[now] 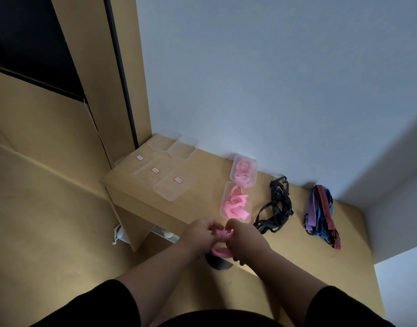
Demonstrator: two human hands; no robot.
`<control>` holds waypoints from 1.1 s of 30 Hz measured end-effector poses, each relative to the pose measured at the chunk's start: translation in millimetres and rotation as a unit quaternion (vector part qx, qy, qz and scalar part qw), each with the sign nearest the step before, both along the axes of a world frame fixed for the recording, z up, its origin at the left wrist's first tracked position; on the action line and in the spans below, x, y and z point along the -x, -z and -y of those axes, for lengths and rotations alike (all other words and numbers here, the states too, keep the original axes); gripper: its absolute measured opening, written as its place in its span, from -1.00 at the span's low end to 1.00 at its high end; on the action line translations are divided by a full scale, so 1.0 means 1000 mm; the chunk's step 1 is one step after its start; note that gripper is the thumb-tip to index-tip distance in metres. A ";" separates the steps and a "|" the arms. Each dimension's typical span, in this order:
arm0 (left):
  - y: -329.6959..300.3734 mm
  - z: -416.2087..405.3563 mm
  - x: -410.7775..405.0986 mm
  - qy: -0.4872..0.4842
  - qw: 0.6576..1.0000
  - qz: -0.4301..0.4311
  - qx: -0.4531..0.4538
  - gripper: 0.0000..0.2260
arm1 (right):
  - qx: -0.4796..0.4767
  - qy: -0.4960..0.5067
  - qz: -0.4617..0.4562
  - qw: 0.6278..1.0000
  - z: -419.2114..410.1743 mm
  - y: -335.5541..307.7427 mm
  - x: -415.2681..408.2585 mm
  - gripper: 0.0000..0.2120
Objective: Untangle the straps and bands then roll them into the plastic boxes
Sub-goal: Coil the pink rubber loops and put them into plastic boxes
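Black sleeves (108,300) fill the bottom edge, with two bare forearms reaching forward over a tan wooden counter (202,166) set against a pale blue-grey wall (273,79); a wooden cabinet panel (37,138) stands at the left. The left hand (199,234) and right hand (246,239) meet just above the counter's near edge, fingers curled round a pink band (220,249), which is bunched between them; a dark shape below it is too blurred to name. Just beyond sits an open plastic box (226,192) of coiled bright pink bands, and behind it a second box (254,166) of paler pink ones. Clear lids (174,187) with small labels lie to the left. To the right lie a tangle of black straps (277,206) and, farther right, purple, blue and red striped bands (320,213).
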State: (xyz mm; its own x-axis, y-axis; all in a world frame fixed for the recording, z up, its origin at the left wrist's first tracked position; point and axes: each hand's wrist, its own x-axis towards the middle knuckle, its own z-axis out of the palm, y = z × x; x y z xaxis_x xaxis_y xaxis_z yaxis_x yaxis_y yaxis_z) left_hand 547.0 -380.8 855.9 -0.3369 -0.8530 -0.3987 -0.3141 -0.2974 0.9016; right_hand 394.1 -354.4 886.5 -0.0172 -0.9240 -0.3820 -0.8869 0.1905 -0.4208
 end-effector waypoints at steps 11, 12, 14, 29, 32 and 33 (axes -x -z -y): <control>-0.003 0.018 0.003 -0.019 0.982 -0.144 -0.119 -0.68 | 0.030 0.090 0.021 0.995 0.016 0.000 0.007 -0.83; -0.002 0.022 0.005 -0.021 0.986 -0.125 -0.113 -0.67 | 0.028 0.089 0.025 0.995 0.017 0.002 0.009 -0.83; 0.000 0.029 0.013 -0.028 0.991 -0.086 -0.097 -0.72 | 0.022 0.077 0.030 0.996 0.021 0.006 0.013 -0.84; -0.003 0.121 0.082 0.071 0.995 0.067 -0.037 -0.71 | 0.051 0.049 0.124 0.990 0.118 0.030 0.091 -0.69; 0.002 0.139 0.090 0.006 0.997 0.042 -0.056 -0.72 | 0.073 0.060 0.146 0.985 0.137 0.031 0.105 -0.57; 0.005 0.146 0.094 -0.011 0.997 0.061 -0.047 -0.72 | 0.076 0.060 0.150 0.984 0.143 0.032 0.109 -0.59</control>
